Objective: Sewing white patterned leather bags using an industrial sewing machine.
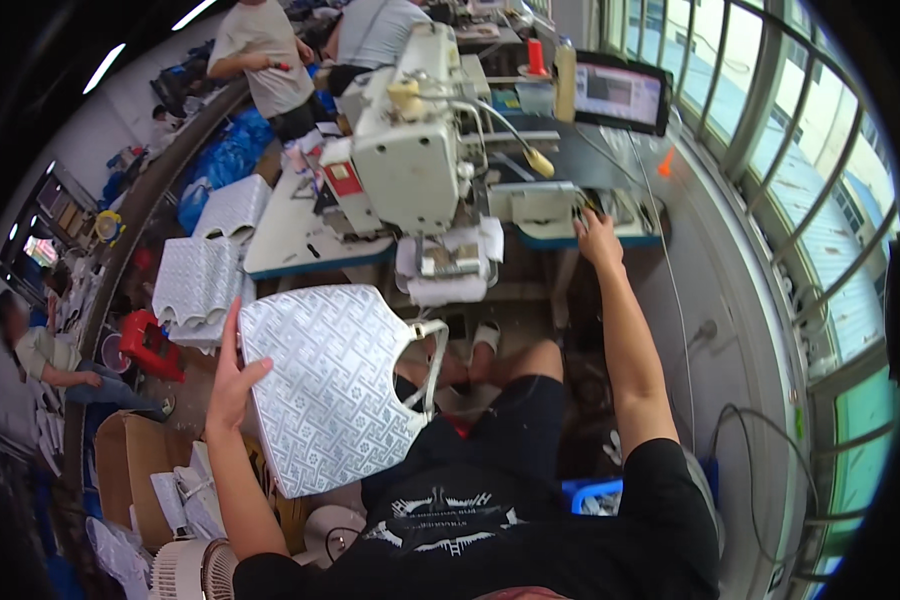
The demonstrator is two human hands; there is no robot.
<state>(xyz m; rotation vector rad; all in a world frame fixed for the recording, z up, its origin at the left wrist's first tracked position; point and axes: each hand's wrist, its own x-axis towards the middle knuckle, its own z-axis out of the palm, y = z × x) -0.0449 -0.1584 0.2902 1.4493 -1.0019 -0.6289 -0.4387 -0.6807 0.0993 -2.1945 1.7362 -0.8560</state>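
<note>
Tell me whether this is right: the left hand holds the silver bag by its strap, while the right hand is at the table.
Not by its strap: the head view shows the left hand holding the silver bag by its edge. The right hand is at the table.

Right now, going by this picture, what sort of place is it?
Probably a sewing workshop: a big sewing machine stands ahead, the left hand holds a silvery bag, and similar pieces lie piled nearby.
</note>
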